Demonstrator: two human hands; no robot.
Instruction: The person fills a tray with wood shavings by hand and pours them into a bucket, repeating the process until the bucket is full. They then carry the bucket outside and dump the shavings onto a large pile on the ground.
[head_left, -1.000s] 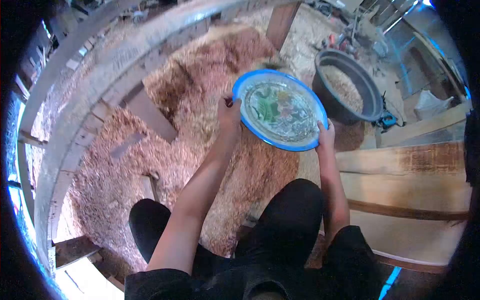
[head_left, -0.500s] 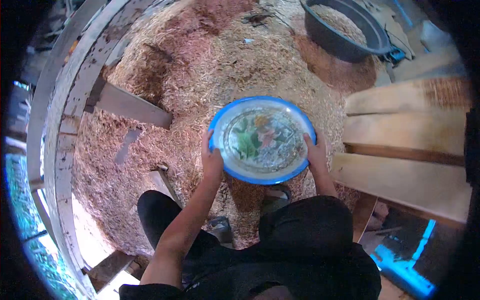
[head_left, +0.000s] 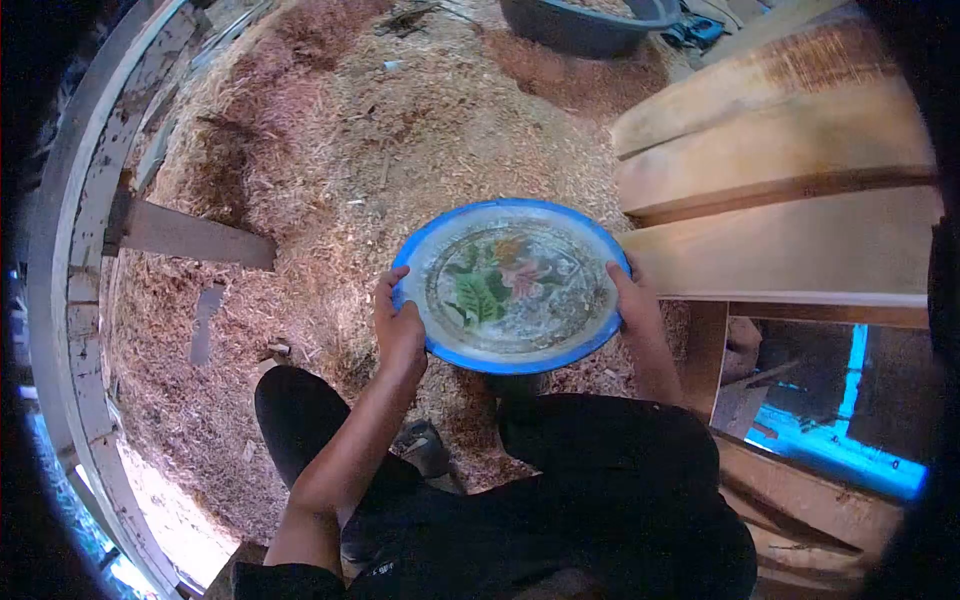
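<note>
Head view: round blue-rimmed plate [head_left: 512, 283], level and empty, held before the person's knees over the sawdust heap [head_left: 330, 130]. Left hand [head_left: 400, 325] clasps the left rim, right hand [head_left: 634, 298] the right; both equally near.

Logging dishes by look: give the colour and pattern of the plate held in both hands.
The plate has a blue rim and a whitish centre with green leaves and pinkish flowers, seen in the head view.

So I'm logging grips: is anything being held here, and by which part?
A blue-rimmed plate, held by its rim on opposite sides: left hand and right hand.
</note>
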